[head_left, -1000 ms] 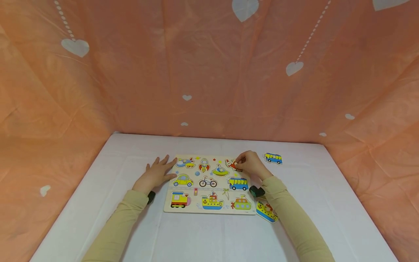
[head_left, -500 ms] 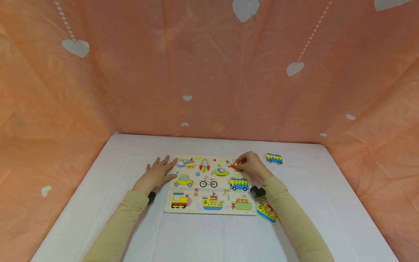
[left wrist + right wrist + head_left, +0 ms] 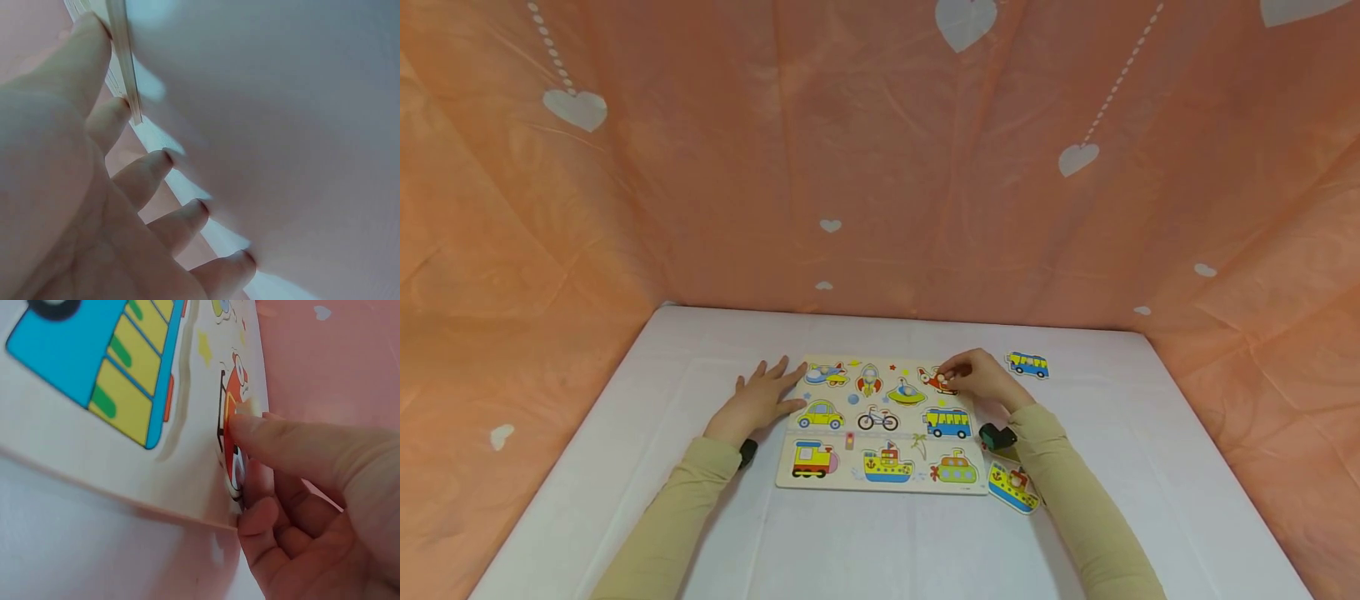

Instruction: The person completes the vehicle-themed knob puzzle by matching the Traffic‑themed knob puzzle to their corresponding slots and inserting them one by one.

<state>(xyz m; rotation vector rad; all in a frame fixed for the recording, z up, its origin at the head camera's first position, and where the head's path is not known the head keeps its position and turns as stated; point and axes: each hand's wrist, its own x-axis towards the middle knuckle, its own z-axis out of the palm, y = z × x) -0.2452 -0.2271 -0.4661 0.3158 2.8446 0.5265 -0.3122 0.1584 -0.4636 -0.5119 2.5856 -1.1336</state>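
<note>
A wooden vehicle puzzle board [image 3: 831, 427] lies flat on the table. My left hand [image 3: 752, 406] rests at its left side, fingers spread, with thumb and index finger touching the edge. In the left wrist view the other fingertips [image 3: 187, 219] press on the white cloth. At the board's upper right corner my right hand [image 3: 981, 375] pinches the red helicopter puzzle piece [image 3: 931, 379], which lies over its place on the board. The right wrist view shows the thumb [image 3: 250, 428] against the helicopter's body; the index fingertip is hidden behind it.
A loose bus piece [image 3: 1028, 364] lies beyond the board's right side. A loose ship piece [image 3: 1011, 487] sits by the lower right corner, partly under the right forearm. Orange curtains [image 3: 880, 167] with white hearts enclose the table's back and sides.
My right hand and wrist have shifted slightly to the right, with the fingertips still at the helicopter piece, more of which shows. The left hand and the board stay in place.
</note>
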